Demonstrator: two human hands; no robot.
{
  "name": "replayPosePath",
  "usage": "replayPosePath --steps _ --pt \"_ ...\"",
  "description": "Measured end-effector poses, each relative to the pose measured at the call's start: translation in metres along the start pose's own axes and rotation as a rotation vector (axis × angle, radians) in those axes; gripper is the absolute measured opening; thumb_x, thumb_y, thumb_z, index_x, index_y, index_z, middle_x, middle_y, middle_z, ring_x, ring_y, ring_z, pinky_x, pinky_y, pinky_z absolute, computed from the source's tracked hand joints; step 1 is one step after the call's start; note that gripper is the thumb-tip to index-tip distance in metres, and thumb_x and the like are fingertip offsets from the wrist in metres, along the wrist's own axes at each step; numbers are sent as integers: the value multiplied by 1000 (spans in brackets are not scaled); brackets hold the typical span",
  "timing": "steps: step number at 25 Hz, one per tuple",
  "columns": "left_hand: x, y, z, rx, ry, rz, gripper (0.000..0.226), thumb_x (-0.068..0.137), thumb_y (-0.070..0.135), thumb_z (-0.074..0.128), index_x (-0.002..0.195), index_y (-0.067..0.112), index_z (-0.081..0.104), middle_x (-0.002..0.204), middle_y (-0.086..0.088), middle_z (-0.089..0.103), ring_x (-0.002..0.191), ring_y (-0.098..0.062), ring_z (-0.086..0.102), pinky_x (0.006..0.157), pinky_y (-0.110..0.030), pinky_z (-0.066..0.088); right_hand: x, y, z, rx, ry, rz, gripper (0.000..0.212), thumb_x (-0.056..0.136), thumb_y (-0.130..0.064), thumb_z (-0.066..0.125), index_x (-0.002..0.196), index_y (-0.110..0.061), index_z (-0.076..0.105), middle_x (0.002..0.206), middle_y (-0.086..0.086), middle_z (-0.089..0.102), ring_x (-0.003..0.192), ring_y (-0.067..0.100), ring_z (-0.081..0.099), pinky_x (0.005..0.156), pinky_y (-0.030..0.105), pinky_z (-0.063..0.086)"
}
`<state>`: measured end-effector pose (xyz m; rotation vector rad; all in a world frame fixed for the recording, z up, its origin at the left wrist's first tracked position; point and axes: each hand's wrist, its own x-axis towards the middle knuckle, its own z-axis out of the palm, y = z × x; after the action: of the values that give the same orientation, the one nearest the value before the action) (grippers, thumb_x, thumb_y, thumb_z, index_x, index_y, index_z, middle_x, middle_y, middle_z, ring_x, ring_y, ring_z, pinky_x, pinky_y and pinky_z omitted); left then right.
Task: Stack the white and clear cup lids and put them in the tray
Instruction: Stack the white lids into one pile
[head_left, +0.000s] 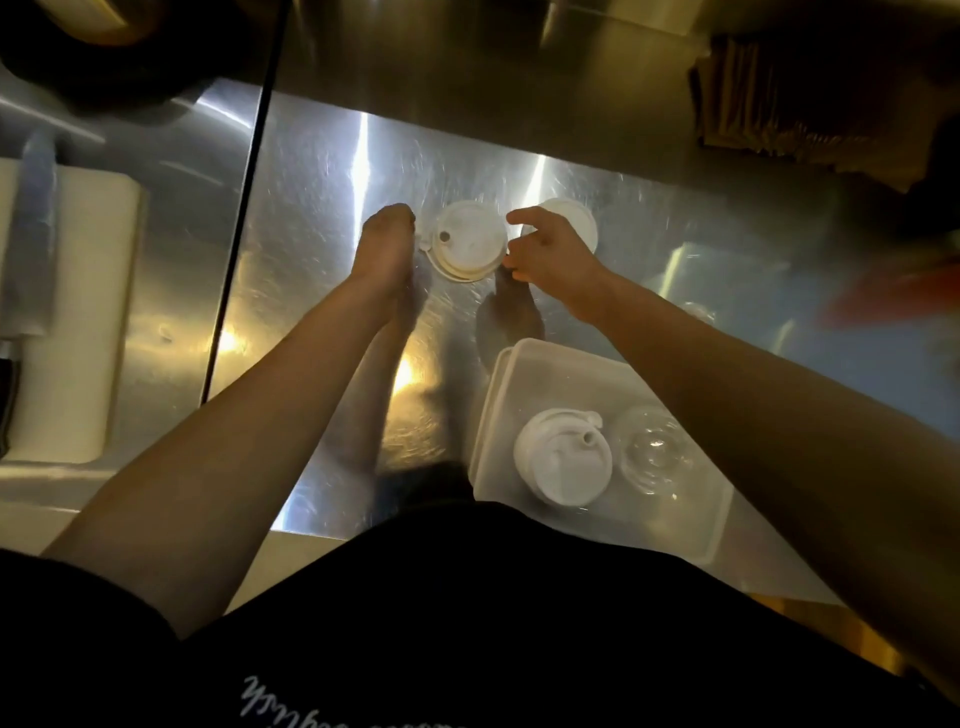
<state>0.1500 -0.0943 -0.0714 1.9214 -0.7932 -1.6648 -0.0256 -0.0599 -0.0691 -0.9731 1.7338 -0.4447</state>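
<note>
We had both hands out over the steel counter (332, 171), one on each side of a small stack of white lids (467, 240). Our left hand (387, 244) stood edge-on just beside its left rim, fingers straight and holding nothing. Our right hand (545, 249) curled at the right rim, thumb and fingers parted; whether they were already pinching the rim we could not tell. A second white pile (576, 221) lay half hidden behind that hand.

To do this step well, we judged, the palms should close evenly on opposite rims, squaring the skewed lower lids before lifting, since thin lids slide.

The stack lay flat, tops up, its sip tab pointing left toward our left hand; being round, it had no long axis beyond that tab line.

In the tray (519, 374) near our body stood white lids (563, 457) and clear lids (652, 449), side by side.
</note>
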Motion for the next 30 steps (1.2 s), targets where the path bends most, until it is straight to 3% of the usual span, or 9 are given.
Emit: replayPosePath --steps 3,6,9,13,16,19,24,28,30 --pt "5 6 5 -1 -19 -6 22 90 20 40 68 19 42 71 0 42 64 -12 38 60 -27 32 0 -2 5 14 30 13 38 90 -4 54 126 -17 54 92 0 59 95 23 64 93 41 57" --pt "10 9 9 33 -44 10 23 93 23 40 72 18 48 88 -6 53 83 -17 50 76 -33 42 1 -2 11 -8 34 34 43 89 -5 55 131 -16 52 104 10 63 104 29 66 95 44 57" --pt "11 9 8 59 -61 19 25 93 22 41 71 20 52 97 -8 59 93 -20 56 88 -37 49 1 -4 15 4 47 46 42 91 -8 55 131 -18 51 104 5 60 105 26 64 97 42 56" --pt "8 11 8 32 -74 24 25 96 22 41 71 21 48 85 -1 54 85 -16 53 79 -30 45 -3 -6 15 61 61 39 37 92 -5 55 127 -16 53 91 -5 58 95 18 62 95 39 57" --pt "4 11 7 24 -59 42 25 95 23 41 70 22 46 83 0 52 91 -19 52 82 -35 45 -7 -4 14 177 75 68 42 90 -5 56 130 -16 53 105 12 66 102 29 68 95 45 57" --pt "-4 15 10 52 -61 87 27 98 24 41 72 24 48 84 4 54 95 -17 55 88 -34 48 -14 -4 8 328 97 95 40 92 -6 54 131 -15 53 106 14 63 104 32 68 95 43 57" --pt "-16 22 24 53 -94 113 28 98 21 43 72 28 50 81 7 54 80 -8 54 79 -28 48 -17 7 -13 406 189 42 36 92 -7 53 128 -12 58 124 15 65 111 31 66 92 42 58" --pt "-21 26 45 56 -148 145 20 99 18 45 107 24 62 111 3 59 106 -18 57 92 -35 51 -17 13 -34 424 255 49 38 92 1 49 127 -8 59 126 16 65 111 31 66 91 40 58" --pt "-19 27 54 94 -159 152 35 96 12 48 128 16 58 128 -4 58 115 -21 56 97 -37 53 -17 15 -44 425 270 49 38 91 3 49 126 -8 60 126 15 64 112 30 64 88 37 59"
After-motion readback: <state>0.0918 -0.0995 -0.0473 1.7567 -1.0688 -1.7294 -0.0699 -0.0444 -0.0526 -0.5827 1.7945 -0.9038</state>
